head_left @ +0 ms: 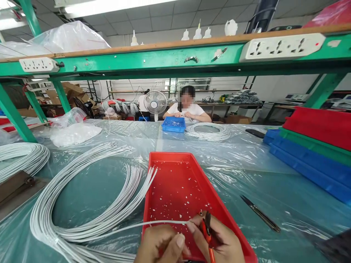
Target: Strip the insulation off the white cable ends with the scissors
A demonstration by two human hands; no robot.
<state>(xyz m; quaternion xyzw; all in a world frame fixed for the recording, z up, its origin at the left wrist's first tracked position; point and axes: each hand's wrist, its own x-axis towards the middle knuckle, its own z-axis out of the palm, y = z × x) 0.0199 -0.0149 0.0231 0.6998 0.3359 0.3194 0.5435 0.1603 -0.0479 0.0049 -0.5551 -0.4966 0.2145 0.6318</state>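
My right hand [223, 239], over the near end of the red tray [226, 213], has its fingers wrapped around small orange-handled pliers [207, 233], jaws pointing up. Its thumb and index finger also meet at the end of one white cable [161, 222]. That cable runs left to the big looped bundle of white cables [45, 208], whose free ends reach the tray's left rim. My left hand [161, 244] is closed just below the cable, thumb against the fingers; anything between them is hidden. Small white scraps lie scattered over the tray's floor.
Tweezers [260, 213] lie right of the tray. Stacked bins [315, 146] stand farther right. Another cable coil [35, 157] and a brown case [16, 186] are at left. Across the table, a person [188, 106] sits by a blue tray [173, 124]. A green shelf beam [153, 60] crosses overhead.
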